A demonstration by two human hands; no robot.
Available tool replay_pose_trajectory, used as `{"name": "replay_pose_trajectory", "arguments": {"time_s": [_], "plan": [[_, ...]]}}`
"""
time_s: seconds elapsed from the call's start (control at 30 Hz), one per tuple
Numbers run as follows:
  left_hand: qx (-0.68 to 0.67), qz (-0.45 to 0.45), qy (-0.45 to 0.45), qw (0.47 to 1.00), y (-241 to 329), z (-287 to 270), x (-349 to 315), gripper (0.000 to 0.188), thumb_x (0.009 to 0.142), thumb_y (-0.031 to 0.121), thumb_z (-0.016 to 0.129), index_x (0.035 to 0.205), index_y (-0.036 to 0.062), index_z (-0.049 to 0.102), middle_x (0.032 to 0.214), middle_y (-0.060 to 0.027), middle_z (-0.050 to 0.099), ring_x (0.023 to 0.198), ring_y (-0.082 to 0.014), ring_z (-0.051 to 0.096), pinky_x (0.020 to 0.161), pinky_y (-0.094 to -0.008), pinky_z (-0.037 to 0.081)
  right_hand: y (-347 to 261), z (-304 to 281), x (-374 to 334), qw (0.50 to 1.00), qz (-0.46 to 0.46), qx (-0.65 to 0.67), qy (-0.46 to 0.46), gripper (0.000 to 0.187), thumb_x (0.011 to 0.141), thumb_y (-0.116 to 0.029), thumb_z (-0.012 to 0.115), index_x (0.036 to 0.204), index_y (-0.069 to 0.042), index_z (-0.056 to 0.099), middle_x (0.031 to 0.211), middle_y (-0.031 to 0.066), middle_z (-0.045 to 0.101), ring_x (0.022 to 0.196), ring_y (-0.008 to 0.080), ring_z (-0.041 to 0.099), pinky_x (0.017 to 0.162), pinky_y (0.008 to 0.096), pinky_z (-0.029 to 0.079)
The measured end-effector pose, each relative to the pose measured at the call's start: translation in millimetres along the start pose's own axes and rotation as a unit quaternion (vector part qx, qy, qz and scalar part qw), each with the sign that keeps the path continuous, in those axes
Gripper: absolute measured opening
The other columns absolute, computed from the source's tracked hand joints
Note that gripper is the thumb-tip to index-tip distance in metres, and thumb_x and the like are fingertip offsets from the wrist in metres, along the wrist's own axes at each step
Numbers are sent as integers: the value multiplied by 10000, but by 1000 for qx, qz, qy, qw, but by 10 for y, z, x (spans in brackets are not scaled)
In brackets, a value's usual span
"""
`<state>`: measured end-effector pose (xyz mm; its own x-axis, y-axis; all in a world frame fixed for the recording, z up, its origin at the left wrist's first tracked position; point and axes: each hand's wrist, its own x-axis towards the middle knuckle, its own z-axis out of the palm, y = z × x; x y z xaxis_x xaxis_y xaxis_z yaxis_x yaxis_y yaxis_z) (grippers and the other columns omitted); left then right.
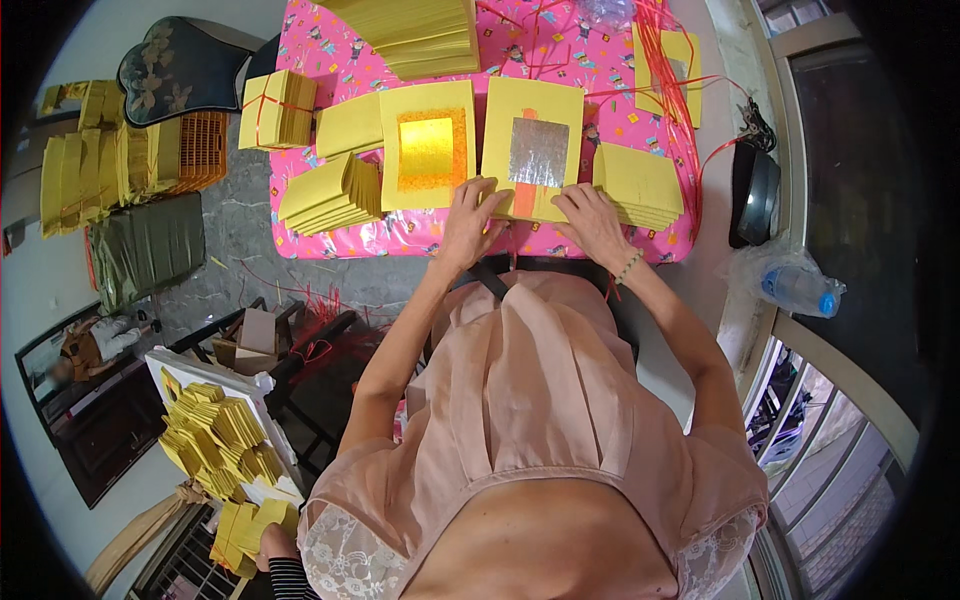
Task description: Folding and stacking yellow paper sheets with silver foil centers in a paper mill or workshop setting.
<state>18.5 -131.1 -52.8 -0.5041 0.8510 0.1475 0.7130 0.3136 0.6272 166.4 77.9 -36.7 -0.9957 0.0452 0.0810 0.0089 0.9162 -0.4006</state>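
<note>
On the pink patterned table cover, a yellow joss paper sheet with a silver foil square (540, 152) lies in front of me. My left hand (470, 218) has its bent fingers on the sheet's near left corner. At the near right corner, the fingers of my right hand (595, 222) are curled on the paper edge. Both hands look closed on that near edge, though the thumbs are partly hidden. Left of it rests a joss paper sheet with a gold foil square (427, 150). Fanned folded yellow papers lie on either side, one pile at left (332, 195) and one at right (640, 187).
A tall yellow paper stack (425, 38) stands at the table's far side, and a red-tied bundle (277, 110) at its left. Red plastic strings (670, 90) hang at right, near a plastic bottle (800, 288). Another person's hand (275, 543) holds yellow papers at lower left.
</note>
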Motion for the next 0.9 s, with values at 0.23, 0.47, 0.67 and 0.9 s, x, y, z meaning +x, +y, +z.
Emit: {"name": "replay_pose_trajectory", "arguments": {"time_s": [0.23, 0.47, 0.67, 0.9], "plan": [[-38, -15, 6, 999, -51, 13, 16, 457, 736, 102, 786, 1173, 97, 654, 1240, -141, 546, 1187, -353, 474, 1008, -431, 434, 67, -62, 21, 995, -11, 92, 21, 186, 774, -185, 730, 871, -44, 655, 919, 56, 590, 898, 251, 562, 770, 374, 488], [-54, -21, 5, 998, -54, -21, 36, 404, 749, 124, 791, 1137, 90, 683, 1254, -146, 550, 1206, -345, 477, 1016, -424, 433, 112, -7, 90, 983, 55, 175, 31, 135, 807, -159, 715, 803, -32, 669, 824, 80, 615, 816, 266, 574, 737, 367, 480], [-85, -40, 13, 996, -57, 6, 18, 382, 768, 124, 785, 1136, 91, 688, 1283, -148, 547, 1276, -359, 465, 1052, -426, 419, 164, -31, 146, 947, 152, 282, 2, 159, 830, -160, 708, 776, -14, 679, 761, 86, 625, 723, 238, 587, 676, 347, 470], [-89, -54, 8, 995, -61, -13, 33, 363, 772, 114, 776, 1125, 87, 698, 1261, -146, 565, 1267, -346, 489, 1035, -413, 439, 211, -12, 172, 926, 196, 322, -21, 186, 826, -172, 718, 779, 5, 685, 743, 86, 630, 654, 184, 589, 621, 322, 468]]}}
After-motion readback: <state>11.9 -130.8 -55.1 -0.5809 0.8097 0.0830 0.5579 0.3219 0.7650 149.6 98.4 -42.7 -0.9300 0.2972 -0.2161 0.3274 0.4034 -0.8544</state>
